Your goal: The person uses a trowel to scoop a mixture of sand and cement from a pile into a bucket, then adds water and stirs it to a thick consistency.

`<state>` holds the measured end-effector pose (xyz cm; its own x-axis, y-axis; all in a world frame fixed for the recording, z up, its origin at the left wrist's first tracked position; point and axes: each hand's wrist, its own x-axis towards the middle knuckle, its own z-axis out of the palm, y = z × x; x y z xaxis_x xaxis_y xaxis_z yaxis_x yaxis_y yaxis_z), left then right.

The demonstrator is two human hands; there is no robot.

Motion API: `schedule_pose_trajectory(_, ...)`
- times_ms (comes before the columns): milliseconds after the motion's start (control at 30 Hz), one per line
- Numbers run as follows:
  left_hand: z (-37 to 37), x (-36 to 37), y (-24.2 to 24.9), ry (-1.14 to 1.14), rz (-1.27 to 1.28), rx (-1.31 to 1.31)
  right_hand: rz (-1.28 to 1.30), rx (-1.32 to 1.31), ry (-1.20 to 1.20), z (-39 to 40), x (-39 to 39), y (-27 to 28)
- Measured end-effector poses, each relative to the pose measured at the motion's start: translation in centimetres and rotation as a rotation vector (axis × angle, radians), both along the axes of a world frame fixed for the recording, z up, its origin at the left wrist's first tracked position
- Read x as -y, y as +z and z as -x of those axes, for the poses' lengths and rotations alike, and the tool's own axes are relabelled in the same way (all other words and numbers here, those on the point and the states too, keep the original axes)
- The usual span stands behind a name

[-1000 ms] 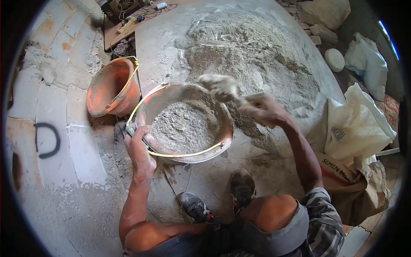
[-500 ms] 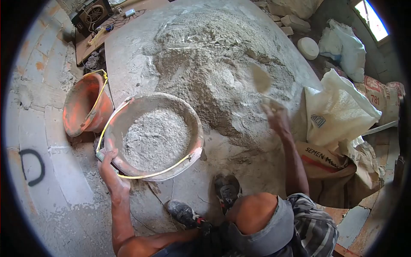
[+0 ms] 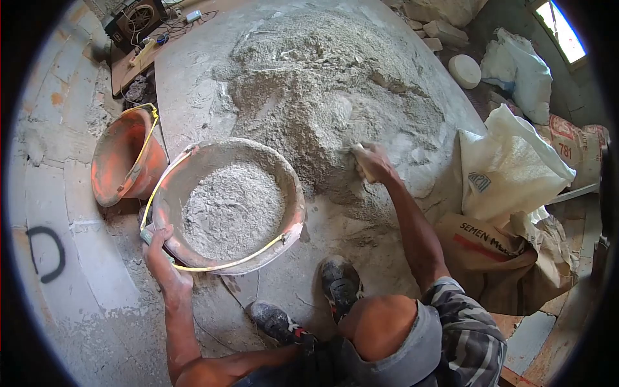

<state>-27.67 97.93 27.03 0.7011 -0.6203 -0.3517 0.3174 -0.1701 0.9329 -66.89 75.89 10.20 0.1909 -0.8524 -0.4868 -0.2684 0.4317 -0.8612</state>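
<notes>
A large round bucket [image 3: 293,216] with a yellow handle holds grey powdery mix and leans slightly. My left hand [image 3: 164,258] grips its rim and handle at the lower left. To the right, my right hand [image 3: 374,162] is closed around the handle of a trowel [image 3: 351,149], at the near side of a broad heap of grey mix [image 3: 309,84]. Most of the trowel's blade is hidden in the mix and under the hand.
An orange bucket [image 3: 148,171] lies tilted at the left. Electrical gear with wires [image 3: 138,22] sits at the back left. White sacks [image 3: 503,168], a brown cement sack [image 3: 483,251] and rubble [image 3: 445,32] line the right side. Two shoes [image 3: 340,284] show below.
My right hand has moved left and down with the trowel, from above the heap's right part into its near side. The bucket has shifted very slightly left.
</notes>
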Motion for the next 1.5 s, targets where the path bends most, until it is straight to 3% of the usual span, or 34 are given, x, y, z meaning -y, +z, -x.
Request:
schedule_pose_trajectory(267, 0.1, 0.1, -0.5, 0.016, 0.051, 0.019, -0.071, 0.168, 0.001, -1.1, 0.4, 4.6)
schedule_pose_trajectory(467, 0.3, 0.2, -0.7, 0.043, 0.095, 0.064, -0.045, -0.078, 0.296, -6.0, -2.8, 13.0)
schedule_pose_trajectory(567, 1.0, 0.7, 0.1, 0.079, 0.099, 0.053, 0.284, -0.17, 0.693, -9.5, -4.3, 14.1)
schedule_pose_trajectory(600, 1.0, 0.7, 0.4, 0.081, 0.098, 0.061, 0.285, -0.161, 0.694, -10.9, -4.9, 13.3)
schedule_pose_trajectory(667, 1.2, 0.8, 0.7, 0.086, 0.057, 0.031, 0.705, 0.114, 0.869, -13.3, -6.7, 12.0)
schedule_pose_trajectory(733, 0.3, 0.2, -0.1, 0.054, 0.046, 0.023, 0.825, -0.273, 1.082, -14.1, -8.1, 15.1)
schedule_pose_trajectory(767, 0.0, 0.1, -0.1, 0.024, 0.04, 0.015, 1.095, -0.368, 1.094, -13.7, -8.4, 15.8)
schedule_pose_trajectory(800, 0.1, 0.1, 0.0, 0.023, 0.035, 0.017, 1.091, -0.364, 1.093, -13.2, -8.4, 15.6)
schedule_pose_trajectory(867, 0.4, 0.1, 0.4, 0.089, 0.066, -0.003, 1.064, -0.132, 0.748, -11.6, -8.1, 15.2)
schedule_pose_trajectory(933, -0.4, -0.6, -0.4, 0.085, 0.052, -0.008, 0.671, -0.291, 0.618, -7.6, -6.3, 15.1)
schedule_pose_trajectory(1000, -0.8, -1.0, -0.7, 0.067, 0.043, -0.023, 0.469, -0.347, 0.111, -2.2, -4.8, 9.9)
schedule_pose_trajectory(1067, -0.4, -0.8, -0.2, 0.079, 0.036, -0.032, 0.473, -0.56, -0.023, 4.4, -3.7, 6.8)
schedule_pose_trajectory(1133, -1.2, -1.1, -1.0, 0.04, 0.044, -0.012, 0.223, -0.397, -0.287, 10.3, -3.4, 2.7)
schedule_pose_trajectory(1233, -0.9, -0.7, -0.7, 0.027, 0.029, -0.034, 0.101, -0.322, -0.476, 14.2, -2.4, -2.8)
schedule_pose_trajectory(1300, -0.1, -0.2, 0.1, 0.06, 0.046, -0.014, 0.207, -0.291, -0.224, 15.0, -0.9, -7.7)
schedule_pose_trajectory(1367, -0.2, -0.1, -0.3, 0.068, 0.039, -0.017, 0.11, -0.259, -0.218, 9.9, 1.5, -6.3)
schedule_pose_trajectory(1433, -0.1, 0.2, -0.3, 0.084, 0.042, -0.014, 0.118, -0.159, -0.181, 3.7, 2.3, -0.5)
schedule_pose_trajectory(1500, 0.0, 0.4, -0.2, 0.095, 0.01, -0.014, 0.123, -0.123, -0.142, 1.7, 4.6, -2.2)
